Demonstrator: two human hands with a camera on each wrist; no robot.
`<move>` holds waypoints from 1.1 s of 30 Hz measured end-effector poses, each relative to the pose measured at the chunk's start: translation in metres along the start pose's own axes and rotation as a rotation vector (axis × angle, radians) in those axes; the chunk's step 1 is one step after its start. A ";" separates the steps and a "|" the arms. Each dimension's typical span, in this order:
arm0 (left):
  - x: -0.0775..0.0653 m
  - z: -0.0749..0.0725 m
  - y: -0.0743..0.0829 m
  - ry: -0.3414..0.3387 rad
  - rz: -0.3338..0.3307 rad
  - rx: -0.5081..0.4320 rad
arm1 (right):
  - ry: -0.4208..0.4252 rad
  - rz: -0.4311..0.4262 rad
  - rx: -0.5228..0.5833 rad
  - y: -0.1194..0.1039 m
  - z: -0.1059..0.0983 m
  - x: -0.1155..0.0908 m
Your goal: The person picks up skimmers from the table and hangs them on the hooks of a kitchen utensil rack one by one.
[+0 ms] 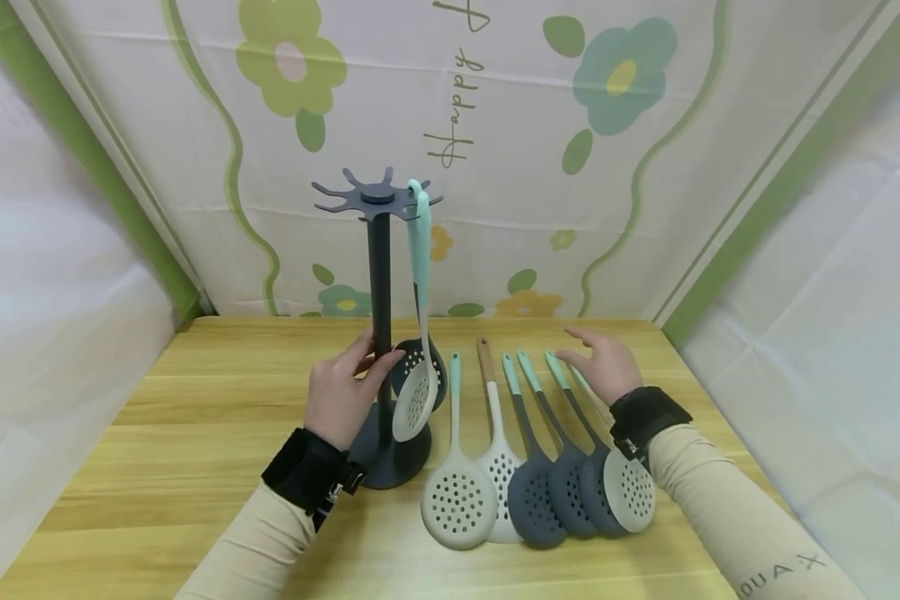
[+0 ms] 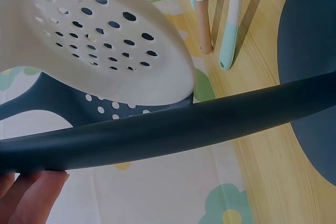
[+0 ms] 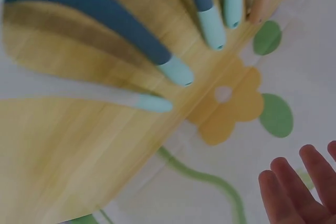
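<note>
A dark utensil stand [image 1: 379, 283] with a round base and a top ring of hooks stands upright on the table. My left hand [image 1: 345, 392] grips its pole, and in the left wrist view the fingertips [image 2: 39, 195] press the pole from below. Two skimmers hang from the hooks by mint handles: a pale skimmer [image 1: 416, 402] in front and a dark skimmer [image 1: 438, 371] partly behind it. My right hand [image 1: 603, 365], thumb and fingers apart, hovers above the handle ends of the rightmost skimmers and holds nothing. Under it lies a pale skimmer [image 1: 630, 492], its handle partly covered.
Left of that lie several dark skimmers [image 1: 537, 504], overlapping, then a white skimmer with a wooden handle [image 1: 485, 358] and another pale skimmer [image 1: 459, 506]. A flowered cloth [image 1: 495, 242] hangs behind the wooden table [image 1: 157, 467], with white cloth [image 1: 847, 292] at both sides.
</note>
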State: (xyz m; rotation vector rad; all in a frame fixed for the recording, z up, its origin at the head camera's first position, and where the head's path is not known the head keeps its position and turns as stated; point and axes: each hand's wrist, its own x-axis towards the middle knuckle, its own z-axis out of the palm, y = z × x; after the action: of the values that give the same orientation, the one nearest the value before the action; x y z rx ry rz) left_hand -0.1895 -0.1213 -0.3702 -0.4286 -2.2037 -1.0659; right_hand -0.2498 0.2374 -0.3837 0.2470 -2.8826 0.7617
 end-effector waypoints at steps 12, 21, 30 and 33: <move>0.000 0.002 -0.003 0.016 0.020 -0.011 | -0.044 0.063 -0.022 0.026 -0.004 -0.005; 0.000 0.001 -0.002 0.024 0.032 -0.001 | -0.180 0.128 -0.063 0.040 -0.004 -0.008; 0.000 0.000 -0.001 0.015 0.013 0.003 | -0.318 0.197 -0.090 0.055 0.000 -0.011; 0.000 0.000 -0.001 0.008 0.004 -0.002 | -0.340 0.218 -0.065 0.063 0.003 -0.009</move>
State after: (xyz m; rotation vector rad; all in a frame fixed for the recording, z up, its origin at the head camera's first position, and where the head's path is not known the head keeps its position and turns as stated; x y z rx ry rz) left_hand -0.1902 -0.1218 -0.3709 -0.4283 -2.1946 -1.0660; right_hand -0.2535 0.2912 -0.4181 0.0578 -3.2915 0.7186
